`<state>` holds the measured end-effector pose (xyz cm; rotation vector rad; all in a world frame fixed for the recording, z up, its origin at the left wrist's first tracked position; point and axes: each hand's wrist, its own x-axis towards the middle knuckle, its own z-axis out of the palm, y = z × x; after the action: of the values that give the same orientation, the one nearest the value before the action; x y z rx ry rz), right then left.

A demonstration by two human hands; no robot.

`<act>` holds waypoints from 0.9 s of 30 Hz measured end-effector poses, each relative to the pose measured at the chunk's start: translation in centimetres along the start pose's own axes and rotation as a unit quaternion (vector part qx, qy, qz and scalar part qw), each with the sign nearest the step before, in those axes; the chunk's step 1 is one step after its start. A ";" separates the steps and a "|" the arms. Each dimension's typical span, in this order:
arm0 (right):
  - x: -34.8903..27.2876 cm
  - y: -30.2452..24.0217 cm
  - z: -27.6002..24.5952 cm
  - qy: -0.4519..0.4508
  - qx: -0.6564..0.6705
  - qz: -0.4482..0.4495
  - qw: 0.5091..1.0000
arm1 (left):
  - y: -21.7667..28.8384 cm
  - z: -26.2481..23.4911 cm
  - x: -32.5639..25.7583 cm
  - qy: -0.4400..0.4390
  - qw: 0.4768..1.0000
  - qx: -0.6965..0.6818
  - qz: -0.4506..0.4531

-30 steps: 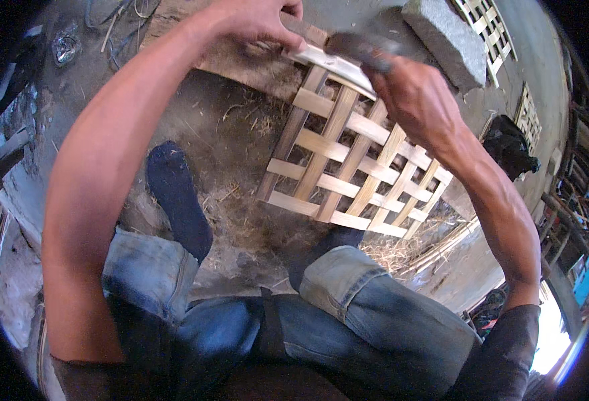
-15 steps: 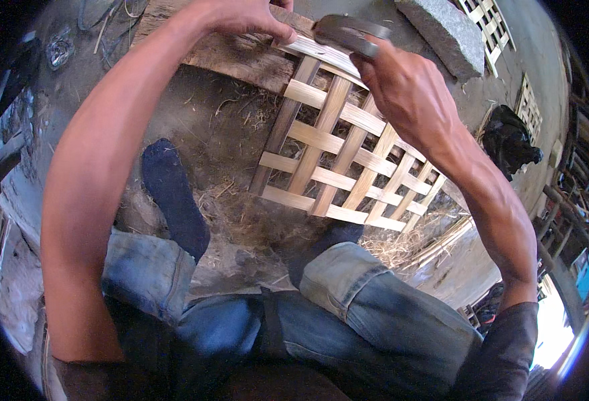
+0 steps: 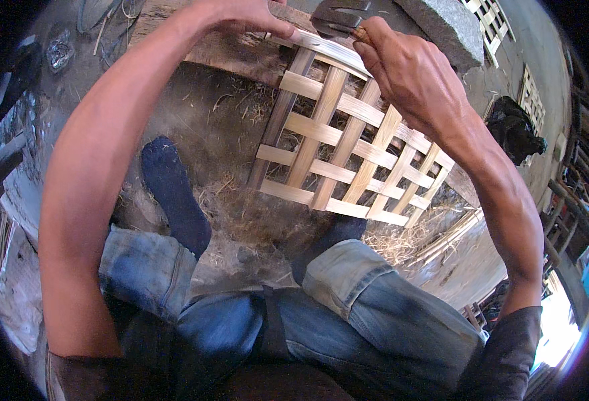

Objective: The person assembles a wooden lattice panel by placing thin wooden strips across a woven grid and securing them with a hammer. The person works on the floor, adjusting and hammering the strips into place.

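A woven panel of pale and brown flat strips, like split bamboo (image 3: 328, 134), slants in front of me, its far edge resting at the wooden plank (image 3: 221, 53). My left hand (image 3: 251, 17) is at the panel's far left corner, thumb pressed along the edge strip; its other fingers are partly cut off by the upper border. Closed around a tool, my right hand (image 3: 408, 73) is above the panel's far edge. That tool is a dark metal claw hammer (image 3: 331, 20) by its slotted end, though it is blurred and its handle is mostly hidden.
A grey stone block (image 3: 445, 30) lies beyond my right hand. More woven panels (image 3: 492, 27) and a black bag (image 3: 512, 127) are at the right. Straw (image 3: 401, 244) litters the dirt floor near my socked feet (image 3: 177, 190).
The hammer has turned and shifted slightly up in my right hand. The panel has tilted and moved a little up and left; my left thumb stays at its corner.
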<state>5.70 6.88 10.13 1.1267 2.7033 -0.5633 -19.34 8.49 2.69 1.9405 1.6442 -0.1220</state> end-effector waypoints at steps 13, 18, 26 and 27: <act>0.3 -0.7 1.2 0.019 0.002 -0.011 1.000 | 0.3 0.1 0.0 0.027 1.000 0.011 0.003; 0.7 -0.9 0.1 0.072 0.048 -0.037 0.996 | 0.1 0.1 -0.3 0.034 0.999 0.002 0.019; 0.4 -0.4 1.2 0.069 0.012 -0.055 0.996 | 0.2 -0.4 0.2 0.009 1.000 -0.002 0.005; 0.6 -0.2 1.7 0.050 -0.009 -0.047 0.998 | 0.3 -0.2 0.3 0.016 1.000 -0.014 -0.006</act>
<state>5.17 6.49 8.47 1.0553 2.8523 -0.5097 -19.06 8.79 2.85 1.9219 1.6687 -0.0739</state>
